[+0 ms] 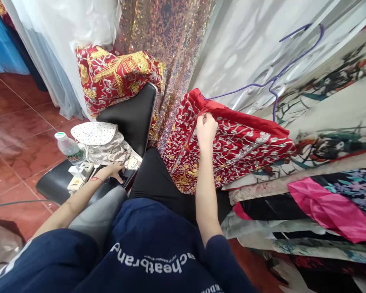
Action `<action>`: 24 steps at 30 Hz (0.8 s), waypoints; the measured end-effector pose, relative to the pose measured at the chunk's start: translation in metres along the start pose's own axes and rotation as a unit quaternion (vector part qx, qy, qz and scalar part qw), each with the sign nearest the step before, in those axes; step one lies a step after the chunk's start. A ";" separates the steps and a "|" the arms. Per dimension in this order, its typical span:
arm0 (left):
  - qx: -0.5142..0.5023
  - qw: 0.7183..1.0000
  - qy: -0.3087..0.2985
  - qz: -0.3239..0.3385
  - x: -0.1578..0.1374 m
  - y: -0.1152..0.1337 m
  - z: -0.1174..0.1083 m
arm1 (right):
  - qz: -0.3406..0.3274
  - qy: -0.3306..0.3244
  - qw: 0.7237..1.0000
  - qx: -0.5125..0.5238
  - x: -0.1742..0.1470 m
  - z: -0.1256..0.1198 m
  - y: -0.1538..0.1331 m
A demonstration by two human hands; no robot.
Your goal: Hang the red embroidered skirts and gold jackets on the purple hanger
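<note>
A red skirt (232, 142) with silver and gold embroidery hangs from a purple wire hanger (253, 84) in front of me. Its plain red waistband (240, 116) runs along the top. My right hand (206, 125) pinches the skirt just below this band, fingers closed on the cloth. Down to the left, my left hand (116, 170) rests with fingers apart at the seat of a black chair. Beneath its fingers lies a dark flat object (123, 178), perhaps a phone, partly covered by the hand. A pale spotted cloth bag (105, 144) sits just beyond it.
Red-and-gold embroidered cloth (116, 75) drapes over the black chair back (131, 114). A clear bottle (68, 146) with a green cap and a power strip (79, 177) stand on the seat. Sequined fabric (164, 36) hangs behind; several folded garments (332, 207) are at right.
</note>
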State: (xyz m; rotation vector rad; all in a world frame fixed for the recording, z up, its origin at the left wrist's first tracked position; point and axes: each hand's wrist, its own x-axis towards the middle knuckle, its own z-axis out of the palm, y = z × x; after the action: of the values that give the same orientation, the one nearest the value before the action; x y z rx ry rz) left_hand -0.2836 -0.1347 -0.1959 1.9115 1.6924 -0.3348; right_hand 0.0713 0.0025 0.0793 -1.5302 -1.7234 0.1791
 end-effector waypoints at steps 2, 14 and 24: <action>0.006 1.000 -0.009 -0.003 0.005 -0.002 0.008 | -0.004 0.003 1.000 -0.008 0.000 0.000 0.002; -0.021 1.000 -0.009 -0.013 0.009 -0.012 0.020 | -0.021 0.003 1.000 0.004 -0.003 0.004 0.008; -0.041 0.999 0.007 -0.006 0.012 -0.014 0.022 | -0.030 0.022 0.999 0.002 -0.003 0.007 0.010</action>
State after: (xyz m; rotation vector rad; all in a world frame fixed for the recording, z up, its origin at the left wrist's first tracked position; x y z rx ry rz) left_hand -0.2917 -0.1364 -0.2236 1.8503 1.7006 -0.2531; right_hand 0.0741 0.0050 0.0667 -1.4680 -1.7299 0.1173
